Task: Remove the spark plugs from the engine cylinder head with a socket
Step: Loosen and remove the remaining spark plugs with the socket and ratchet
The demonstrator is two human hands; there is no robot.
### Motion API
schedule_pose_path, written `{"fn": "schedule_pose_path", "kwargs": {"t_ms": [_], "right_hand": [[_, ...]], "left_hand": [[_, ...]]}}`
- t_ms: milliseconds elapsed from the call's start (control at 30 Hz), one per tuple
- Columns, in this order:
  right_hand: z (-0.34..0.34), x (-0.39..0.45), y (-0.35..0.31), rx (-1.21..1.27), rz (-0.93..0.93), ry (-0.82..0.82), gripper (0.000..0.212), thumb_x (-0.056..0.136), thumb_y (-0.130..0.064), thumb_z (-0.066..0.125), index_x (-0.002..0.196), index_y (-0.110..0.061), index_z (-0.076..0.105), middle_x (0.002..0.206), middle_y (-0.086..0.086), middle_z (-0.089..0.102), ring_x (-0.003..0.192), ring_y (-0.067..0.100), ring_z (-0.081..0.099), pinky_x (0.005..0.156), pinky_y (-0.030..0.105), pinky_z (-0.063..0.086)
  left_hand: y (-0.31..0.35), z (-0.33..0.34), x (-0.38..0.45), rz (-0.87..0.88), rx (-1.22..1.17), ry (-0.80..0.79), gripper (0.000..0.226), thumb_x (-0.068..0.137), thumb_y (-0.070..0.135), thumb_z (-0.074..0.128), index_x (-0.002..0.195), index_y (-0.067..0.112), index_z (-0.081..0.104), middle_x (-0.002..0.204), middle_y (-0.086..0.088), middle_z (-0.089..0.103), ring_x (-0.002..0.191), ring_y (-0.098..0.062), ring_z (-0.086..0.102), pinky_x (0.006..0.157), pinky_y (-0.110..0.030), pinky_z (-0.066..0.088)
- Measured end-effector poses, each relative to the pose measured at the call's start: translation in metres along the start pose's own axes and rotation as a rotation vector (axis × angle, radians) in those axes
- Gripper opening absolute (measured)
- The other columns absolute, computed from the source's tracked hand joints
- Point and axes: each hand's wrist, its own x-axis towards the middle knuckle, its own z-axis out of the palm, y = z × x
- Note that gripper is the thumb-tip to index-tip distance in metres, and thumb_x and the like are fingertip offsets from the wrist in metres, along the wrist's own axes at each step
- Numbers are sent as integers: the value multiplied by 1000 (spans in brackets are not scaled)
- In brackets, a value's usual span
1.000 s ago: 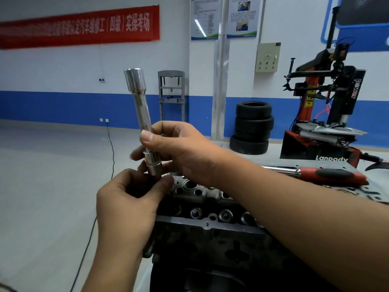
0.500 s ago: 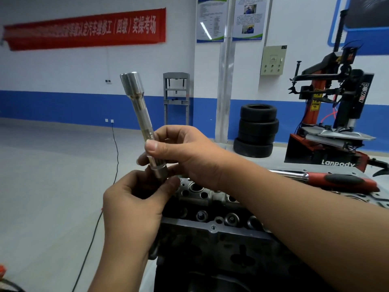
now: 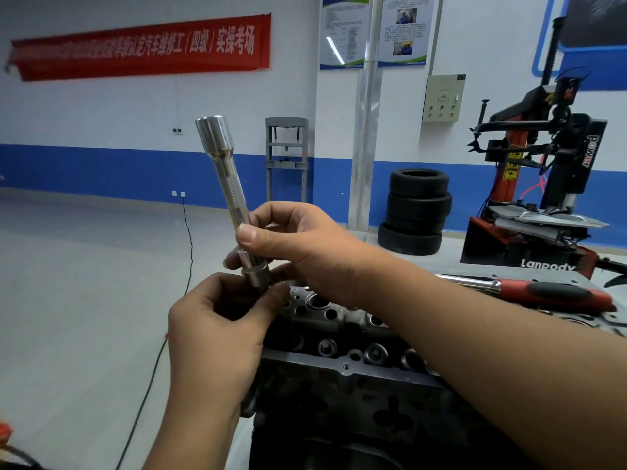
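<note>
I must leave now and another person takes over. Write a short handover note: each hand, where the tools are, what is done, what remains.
Right hand: pinches the shaft of the long spark plug socket, held up tilted, wide end on top.
Left hand: grips the lower end of the socket assembly.
Ratchet wrench, red and black handle: lies unused on the far side of the cylinder head.
Done: socket is in hand; no removed plug is visible.
Left: fit the ratchet, seat the socket in a plug well, unscrew the plugs.

stacked tyres [image 3: 416, 212] beside red tyre changer [image 3: 539, 184]
</note>
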Motion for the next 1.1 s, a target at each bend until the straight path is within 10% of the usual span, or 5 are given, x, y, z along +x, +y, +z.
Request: {"fn": "schedule_pose_path", "kwargs": {"t_ms": [233,467,667,867,1100], "right_hand": [[0,1,0,-5,9,-6,15,107,-23,56,98,-15,64,99,7,75,88,21,66,78,41,54],[0,0,0,-16,2,6,8,99,-19,68,93,-15,66,93,10,76,79,20,70,76,36,57],[1,0,-1,-10,-2,-13,8,104,-17,60,99,-12,64,95,11,74,83,20,69,77,39,52],[-1,2,0,-14,13,-9,6,99,-20,67,97,-15,68,95,7,75,89,19,69,77,40,52],[-3,2,2,-28,-9,19,9,96,-15,71,88,-19,70,89,6,75,90,17,71,82,36,56]], "left_hand": [[0,-4,1,-22,-27,-160,39,102,10,66,91,45,82,91,5,82,87,-16,79,86,-47,59],[4,0,-2,-6,-64,-9,20,65,35,89,81,35,77,75,6,78,68,-9,76,69,-34,56],[2,-2,0,73,-96,-129,21,88,24,79,95,44,82,94,10,82,89,-8,78,81,-33,59],[1,-2,0,99,-25,-77,55,91,4,78,92,59,77,93,19,81,90,-3,78,82,-26,57],[0,-1,-1,69,-53,-4,17,68,44,83,84,46,78,80,11,80,73,-8,78,71,-30,57]]}}
